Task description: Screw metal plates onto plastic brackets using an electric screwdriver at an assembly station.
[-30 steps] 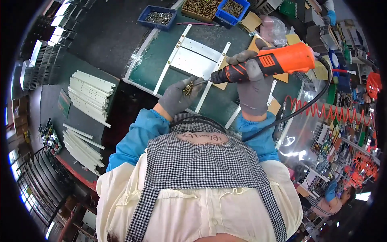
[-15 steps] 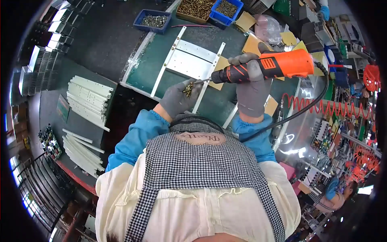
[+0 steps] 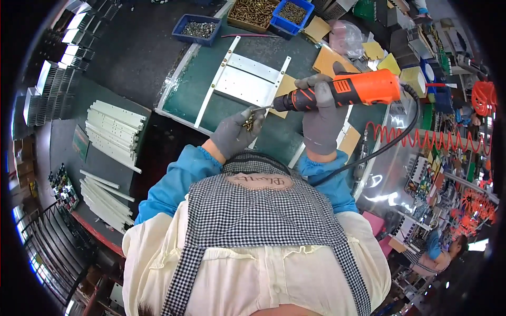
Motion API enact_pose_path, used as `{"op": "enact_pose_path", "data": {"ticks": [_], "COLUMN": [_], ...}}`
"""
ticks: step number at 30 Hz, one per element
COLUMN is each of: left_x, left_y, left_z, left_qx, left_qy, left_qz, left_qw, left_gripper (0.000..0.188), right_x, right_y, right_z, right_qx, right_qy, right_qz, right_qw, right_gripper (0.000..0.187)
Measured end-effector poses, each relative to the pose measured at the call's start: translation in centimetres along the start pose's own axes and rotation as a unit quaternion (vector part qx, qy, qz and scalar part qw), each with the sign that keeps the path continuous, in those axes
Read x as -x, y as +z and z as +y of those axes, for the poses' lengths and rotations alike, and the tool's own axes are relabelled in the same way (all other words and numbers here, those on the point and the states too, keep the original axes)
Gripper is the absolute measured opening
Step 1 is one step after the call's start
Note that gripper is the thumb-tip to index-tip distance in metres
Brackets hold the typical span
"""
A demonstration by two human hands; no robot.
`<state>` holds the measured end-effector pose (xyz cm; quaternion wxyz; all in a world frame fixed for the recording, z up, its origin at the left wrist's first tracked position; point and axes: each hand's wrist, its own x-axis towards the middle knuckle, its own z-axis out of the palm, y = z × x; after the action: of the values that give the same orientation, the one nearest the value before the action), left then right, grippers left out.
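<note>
In my right hand (image 3: 319, 117) is an orange-and-black electric screwdriver (image 3: 365, 88), held level with its bit pointing left. My gloved left hand (image 3: 232, 136) is closed around several brass-coloured screws (image 3: 249, 125), and its fingertips meet the end of the bit. Whether a screw sits on the bit is too small to tell. Just beyond both hands lies a white metal frame (image 3: 246, 80), a panel between two long rails with a few screws along them. My left hand partly covers the near end of its right rail.
At the table's far edge stand a dark blue bin (image 3: 197, 29) of silvery parts, a box of brass screws (image 3: 252, 15) and a bright blue bin (image 3: 291, 15). White rails (image 3: 113, 131) are stacked at left. A black cable (image 3: 390, 150) loops down from the screwdriver; a red coiled hose (image 3: 421, 139) hangs right.
My right hand and the screwdriver have shifted slightly left and down, toward my left hand. My left hand keeps its grip on the screws. The frame stays in place.
</note>
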<state>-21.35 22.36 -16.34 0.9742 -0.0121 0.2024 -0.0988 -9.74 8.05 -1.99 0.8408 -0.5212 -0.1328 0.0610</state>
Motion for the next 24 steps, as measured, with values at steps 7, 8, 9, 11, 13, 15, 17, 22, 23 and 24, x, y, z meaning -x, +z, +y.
{"op": "enact_pose_path", "data": {"ticks": [7,8,9,11,13,15,17,22,23,24], "left_x": [0.1,-0.1,-0.2,-0.6,-1.2,-1.5,-2.3,-3.1,-2.9,-2.9], "left_y": [-1.7,-1.4,-1.2,-1.3,-1.2,-0.6,-1.8,-3.5,-2.8,-2.5], "left_z": [0.6,0.9,1.1,0.6,0.1,-0.3,-0.3,-0.6,-0.5,-0.4], "left_qx": [-0.512,-0.417,-0.314,-0.373,-0.432,-0.537,-0.551,-0.550,-0.553,-0.556], "left_qy": [0.110,0.066,0.021,0.028,0.035,0.041,0.046,0.081,0.084,0.088], "left_qz": [0.031,0.124,0.214,0.210,0.205,0.196,0.189,0.165,0.169,0.172], "left_qw": [0.852,0.898,0.925,0.903,0.878,0.819,0.812,0.814,0.811,0.808], "left_gripper": [0.036,0.032,0.029,0.028,0.028,0.031,0.030,0.029,0.029,0.029], "right_x": [-0.9,-1.0,-1.0,-0.8,-0.6,-0.1,0.3,0.7,0.6,0.6], "right_y": [-0.8,-0.9,-1.0,-1.3,-1.6,-1.6,-0.8,-0.3,-0.4,-0.5], "right_z": [-0.5,-0.8,-0.9,-0.6,-0.3,-0.2,-0.8,-1.4,-1.3,-1.2], "right_qx": [-0.020,-0.002,0.017,0.051,0.085,0.123,0.100,0.111,0.119,0.126], "right_qy": [-0.034,-0.041,-0.048,-0.045,-0.042,-0.047,-0.019,0.024,0.043,0.063], "right_qz": [0.006,0.009,0.012,0.002,-0.007,-0.045,-0.052,-0.085,-0.105,-0.125], "right_qw": [0.999,0.999,0.999,0.998,0.995,0.990,0.993,0.990,0.986,0.982], "right_gripper": [0.064,0.065,0.065,0.066,0.068,0.065,0.067,0.070,0.071,0.072]}}
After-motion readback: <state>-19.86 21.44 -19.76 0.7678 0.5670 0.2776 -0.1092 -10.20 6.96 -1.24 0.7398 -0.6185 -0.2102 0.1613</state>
